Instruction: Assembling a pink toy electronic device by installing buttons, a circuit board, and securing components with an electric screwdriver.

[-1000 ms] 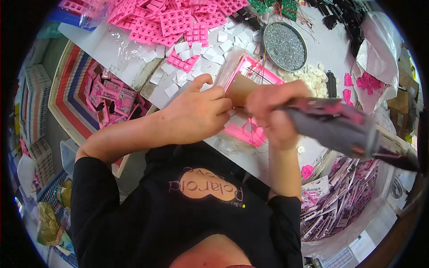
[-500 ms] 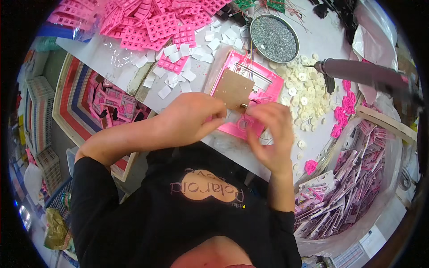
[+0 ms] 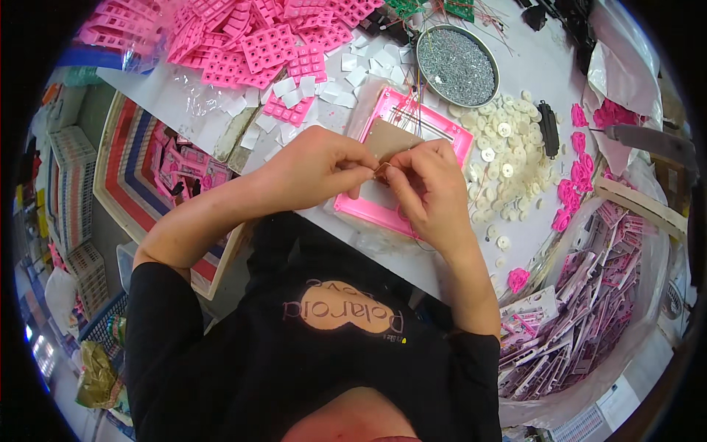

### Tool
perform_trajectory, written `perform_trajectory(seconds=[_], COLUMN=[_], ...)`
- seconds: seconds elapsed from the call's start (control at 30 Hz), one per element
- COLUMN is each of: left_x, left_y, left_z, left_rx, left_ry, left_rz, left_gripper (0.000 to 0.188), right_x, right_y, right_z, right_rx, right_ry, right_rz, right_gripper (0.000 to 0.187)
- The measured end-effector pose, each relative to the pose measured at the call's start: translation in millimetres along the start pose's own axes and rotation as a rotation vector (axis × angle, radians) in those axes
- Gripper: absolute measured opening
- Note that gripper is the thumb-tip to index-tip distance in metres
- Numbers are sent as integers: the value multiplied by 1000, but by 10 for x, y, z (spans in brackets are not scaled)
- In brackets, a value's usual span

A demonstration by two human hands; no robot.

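Note:
A pink plastic housing [image 3: 368, 214] lies on the table in front of me, with a brown circuit board [image 3: 388, 138] and thin wires [image 3: 417, 110] in its upper half. Over its middle, my left hand [image 3: 324, 168] pinches a thin wire [image 3: 381, 169] between thumb and forefinger. My right hand [image 3: 433, 190] is closed on the same wire, thumb against fingers, and the two sets of fingertips almost meet. Part of the board and housing is hidden beneath both hands.
A round metal dish [image 3: 458, 65] of small screws stands beyond the housing, with white discs [image 3: 507, 151] heaped to its right. Pink keypads [image 3: 269, 48] and white squares [image 3: 357, 76] lie far left. A dark pen-shaped tool [image 3: 652, 140] hangs right, above a bag of pink-and-white parts [image 3: 578, 309].
My two hands have come together over the board and now pinch a wire; the right hand moved up and left. The hanging tool has swung away to the right.

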State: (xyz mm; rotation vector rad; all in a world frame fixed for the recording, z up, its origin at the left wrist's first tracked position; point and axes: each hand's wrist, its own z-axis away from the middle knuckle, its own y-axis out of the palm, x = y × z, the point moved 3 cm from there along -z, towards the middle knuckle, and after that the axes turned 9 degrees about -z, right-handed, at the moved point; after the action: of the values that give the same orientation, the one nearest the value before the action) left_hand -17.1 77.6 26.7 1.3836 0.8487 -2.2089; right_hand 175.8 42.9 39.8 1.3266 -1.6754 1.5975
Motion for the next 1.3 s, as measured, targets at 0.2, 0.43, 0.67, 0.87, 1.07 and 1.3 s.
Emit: perform_trajectory(seconds=[0.2, 0.43, 0.67, 0.87, 1.07, 1.3], left_x=[-33, -32, 5, 14, -22, -16], left_y=[42, 72, 137, 46, 66, 86], left_z=[48, 70, 58, 104, 108, 117], left_rx=[-22, -87, -135, -158, -210, -200], left_ry=[28, 77, 71, 72, 122, 101], left_rz=[-57, -162, -108, -113, -228, -179], left_gripper=[15, 14, 10, 10, 9, 7], right_x=[-33, -34, -40, -55, -47, -57], right_y=[13, 44, 52, 37, 35, 41], right_z=[17, 17, 38, 42, 34, 24], right_rx=[36, 42, 41, 12, -21, -5], right_ry=[26, 20, -24, 63, 49, 40], right_rz=[15, 29, 6, -37, -54, -76], right_gripper=[11, 12, 12, 11, 12, 12])
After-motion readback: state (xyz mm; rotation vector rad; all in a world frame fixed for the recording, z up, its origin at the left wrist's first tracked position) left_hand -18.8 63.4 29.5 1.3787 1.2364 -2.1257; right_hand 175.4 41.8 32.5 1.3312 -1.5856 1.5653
